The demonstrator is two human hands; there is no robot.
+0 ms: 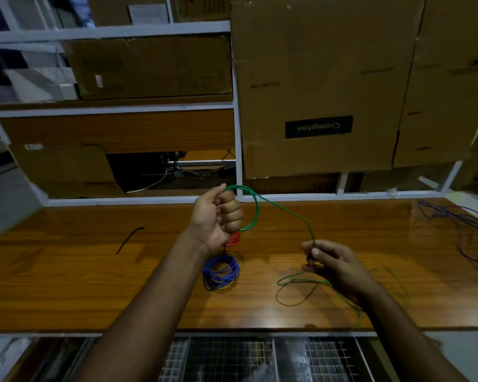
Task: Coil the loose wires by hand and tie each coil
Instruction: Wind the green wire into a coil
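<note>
My left hand (218, 216) is raised above the wooden table (94, 285) with its fingers curled round a few loops of green wire (255, 210). From the loops the green wire runs down to my right hand (331, 263), which pinches it between thumb and fingers. The loose rest of the green wire trails in loops on the table under and beside my right hand. A coiled blue wire (221, 271) lies on the table below my left wrist. A red coil (233, 239) is partly hidden behind my left hand.
A tangle of loose purple wire (464, 230) lies at the table's far right. A short black tie (129, 238) rests at the left. Cardboard boxes (320, 86) and a white shelf frame stand behind the table. A wire-mesh rack (232, 359) sits below the front edge.
</note>
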